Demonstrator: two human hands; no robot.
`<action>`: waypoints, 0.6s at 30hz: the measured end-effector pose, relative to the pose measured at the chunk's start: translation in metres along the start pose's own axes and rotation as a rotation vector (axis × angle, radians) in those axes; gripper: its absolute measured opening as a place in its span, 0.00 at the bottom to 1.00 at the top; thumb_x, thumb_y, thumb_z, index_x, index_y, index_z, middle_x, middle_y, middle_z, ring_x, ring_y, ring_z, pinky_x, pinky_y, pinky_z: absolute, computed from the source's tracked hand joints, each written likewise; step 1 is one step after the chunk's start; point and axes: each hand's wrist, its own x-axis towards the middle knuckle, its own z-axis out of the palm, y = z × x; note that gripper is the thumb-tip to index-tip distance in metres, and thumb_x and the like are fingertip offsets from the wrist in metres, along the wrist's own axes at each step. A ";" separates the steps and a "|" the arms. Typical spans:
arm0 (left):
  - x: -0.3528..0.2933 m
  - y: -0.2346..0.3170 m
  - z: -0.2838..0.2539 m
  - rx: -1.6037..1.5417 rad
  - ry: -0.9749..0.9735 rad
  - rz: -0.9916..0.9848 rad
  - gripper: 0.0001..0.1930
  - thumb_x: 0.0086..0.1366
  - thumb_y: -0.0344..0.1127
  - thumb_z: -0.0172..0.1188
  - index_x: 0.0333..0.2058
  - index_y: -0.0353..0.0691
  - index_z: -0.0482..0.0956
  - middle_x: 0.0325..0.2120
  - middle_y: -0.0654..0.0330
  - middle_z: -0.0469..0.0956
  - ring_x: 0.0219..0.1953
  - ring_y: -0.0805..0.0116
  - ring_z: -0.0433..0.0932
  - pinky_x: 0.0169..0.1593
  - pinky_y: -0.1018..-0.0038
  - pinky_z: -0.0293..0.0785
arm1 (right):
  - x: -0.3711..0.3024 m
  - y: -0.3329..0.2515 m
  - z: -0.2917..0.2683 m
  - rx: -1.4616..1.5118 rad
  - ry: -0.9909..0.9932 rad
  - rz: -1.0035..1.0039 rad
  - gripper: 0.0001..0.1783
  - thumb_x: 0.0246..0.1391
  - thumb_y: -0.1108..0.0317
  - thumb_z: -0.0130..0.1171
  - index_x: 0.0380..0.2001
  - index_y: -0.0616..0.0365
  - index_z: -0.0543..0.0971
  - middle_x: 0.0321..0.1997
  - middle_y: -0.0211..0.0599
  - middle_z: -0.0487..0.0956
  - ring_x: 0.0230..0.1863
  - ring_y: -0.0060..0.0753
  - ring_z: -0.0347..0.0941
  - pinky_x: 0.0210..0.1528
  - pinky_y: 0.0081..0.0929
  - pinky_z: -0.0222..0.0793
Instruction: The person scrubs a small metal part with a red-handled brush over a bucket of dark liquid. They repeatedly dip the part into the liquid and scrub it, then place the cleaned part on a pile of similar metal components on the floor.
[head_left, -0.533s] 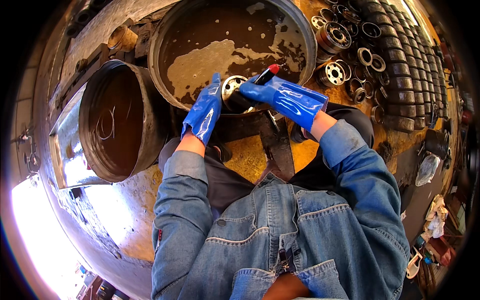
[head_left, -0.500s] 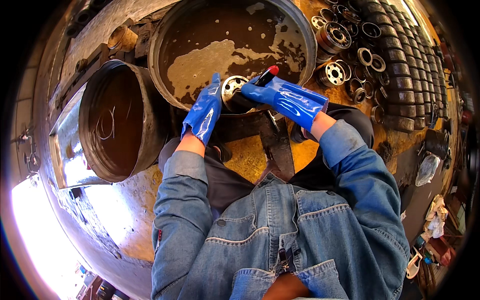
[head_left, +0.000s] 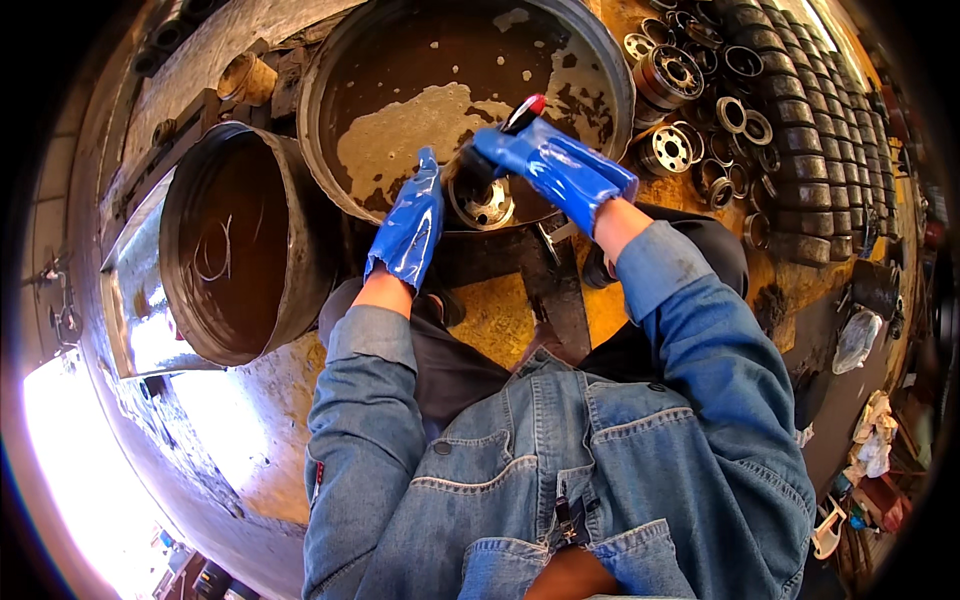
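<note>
In a blue rubber glove, my left hand [head_left: 408,225] is closed on the left side of a round metal rim [head_left: 490,212] with holes in its face. The rim sits tilted at the near edge of a wide round tub [head_left: 310,125] of brown liquid with foam patches. My right hand [head_left: 555,172], gloved in blue too, is wrapped round a brush [head_left: 524,112] with a dark, red-tipped handle. Its dark, blurred head lies over the rim's upper part, and whether the bristles touch cannot be told. The glove covers most of the handle.
A tilted metal drum [head_left: 296,250] with brown liquid and a loop of wire stands at the left. Several similar rims [head_left: 668,148] lie heaped to the right of the tub. Stacked dark cylindrical parts [head_left: 795,140] form rows beyond them. A small bucket [head_left: 246,80] stands at far left.
My right hand has moved left and slightly up with the brush. The rim has turned, its holed face now showing lower and nearer to me. My left hand has barely shifted.
</note>
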 end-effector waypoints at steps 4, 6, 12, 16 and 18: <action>-0.004 0.008 0.002 -0.102 -0.046 -0.066 0.18 0.78 0.31 0.48 0.60 0.32 0.78 0.56 0.42 0.81 0.58 0.49 0.80 0.66 0.63 0.70 | 0.004 -0.009 -0.010 -0.070 0.131 0.196 0.27 0.58 0.44 0.60 0.43 0.59 0.87 0.40 0.46 0.87 0.41 0.39 0.82 0.48 0.36 0.75; -0.004 0.015 0.008 -0.080 -0.071 -0.036 0.18 0.77 0.31 0.48 0.59 0.31 0.78 0.55 0.41 0.81 0.57 0.48 0.80 0.65 0.63 0.71 | 0.007 0.012 -0.024 -0.258 0.170 0.227 0.26 0.58 0.47 0.58 0.42 0.61 0.87 0.39 0.49 0.87 0.45 0.45 0.83 0.49 0.38 0.76; -0.002 -0.024 -0.005 0.470 -0.071 0.537 0.16 0.72 0.25 0.49 0.50 0.34 0.85 0.49 0.52 0.84 0.55 0.61 0.81 0.64 0.68 0.72 | -0.053 -0.016 -0.050 -0.455 0.133 0.050 0.25 0.60 0.48 0.60 0.40 0.63 0.86 0.37 0.54 0.86 0.43 0.52 0.83 0.48 0.43 0.75; -0.004 -0.022 -0.002 0.220 -0.066 0.409 0.15 0.71 0.29 0.52 0.48 0.34 0.86 0.48 0.51 0.84 0.54 0.60 0.81 0.62 0.69 0.72 | -0.061 -0.013 -0.062 -0.417 0.206 -0.030 0.26 0.59 0.47 0.60 0.42 0.62 0.86 0.41 0.55 0.86 0.45 0.53 0.83 0.50 0.44 0.76; -0.002 0.000 0.014 0.227 -0.064 0.436 0.15 0.68 0.33 0.57 0.48 0.32 0.86 0.46 0.51 0.85 0.53 0.60 0.81 0.60 0.70 0.72 | -0.055 0.008 -0.072 -0.447 0.341 -0.020 0.27 0.58 0.46 0.61 0.43 0.61 0.86 0.43 0.56 0.86 0.46 0.54 0.83 0.52 0.43 0.77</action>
